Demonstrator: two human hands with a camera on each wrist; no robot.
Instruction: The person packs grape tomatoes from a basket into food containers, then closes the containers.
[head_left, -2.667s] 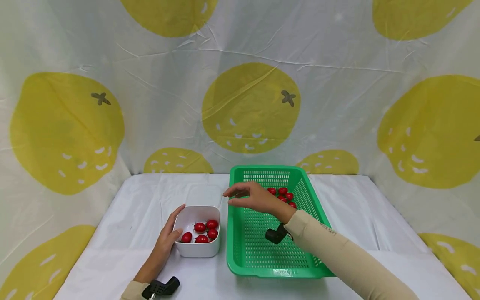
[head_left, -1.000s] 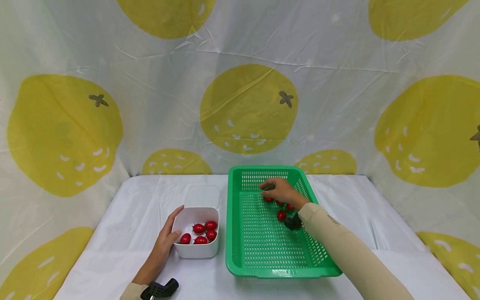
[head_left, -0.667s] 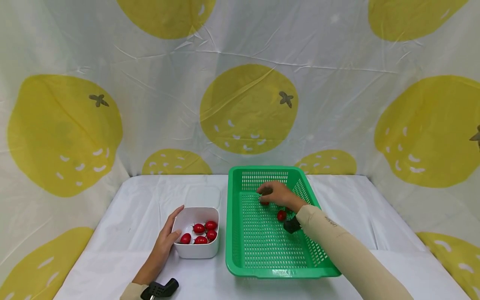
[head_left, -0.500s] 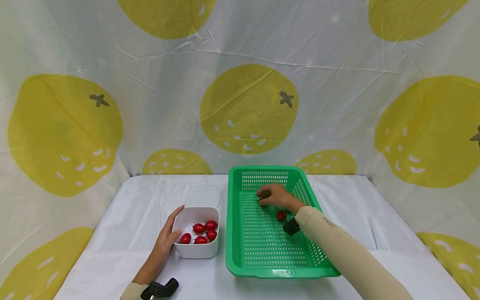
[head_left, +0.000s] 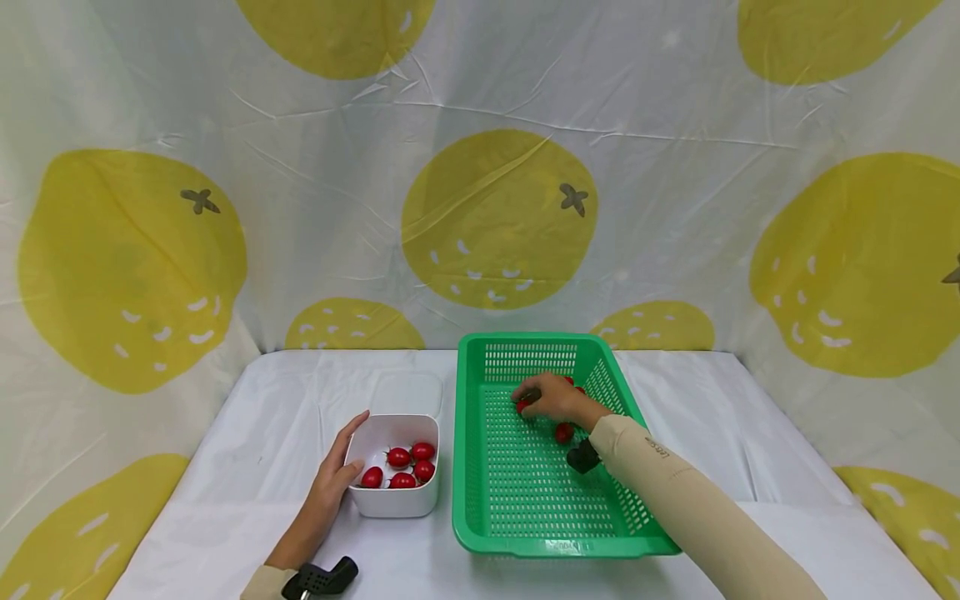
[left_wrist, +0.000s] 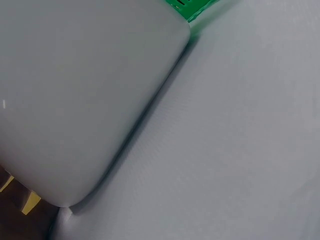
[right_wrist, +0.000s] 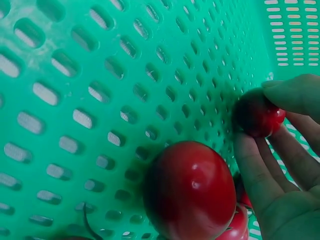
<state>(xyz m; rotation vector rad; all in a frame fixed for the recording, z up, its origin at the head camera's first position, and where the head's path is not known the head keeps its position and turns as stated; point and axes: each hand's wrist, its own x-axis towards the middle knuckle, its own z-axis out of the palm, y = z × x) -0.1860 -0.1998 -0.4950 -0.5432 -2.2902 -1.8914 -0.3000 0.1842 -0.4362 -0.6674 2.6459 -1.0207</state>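
My left hand (head_left: 333, 468) holds the left side of a square white container (head_left: 396, 503), its thumb at the rim and its fingers along the outer wall. Several red cherry tomatoes (head_left: 398, 457) lie inside. In the left wrist view the container's wall (left_wrist: 95, 90) fills the upper left. My right hand (head_left: 553, 397) is down in a green basket (head_left: 566, 547). There it pinches a cherry tomato (right_wrist: 259, 115) between thumb and fingers, close over the basket floor. A larger-looking tomato (right_wrist: 192, 192) sits nearer the right wrist camera, with others partly hidden behind it.
A pale, see-through lid (head_left: 407, 392) lies behind the container. White cloth (head_left: 697, 417) covers the table, and a lemon-print curtain (head_left: 675, 233) hangs behind. The basket's raised perforated walls surround the right hand. A narrow gap separates basket and container.
My right hand has moved from beside the basket's left rim down among the tomatoes, shifted slightly, and now pinches one. The left hand and container have stayed in place.
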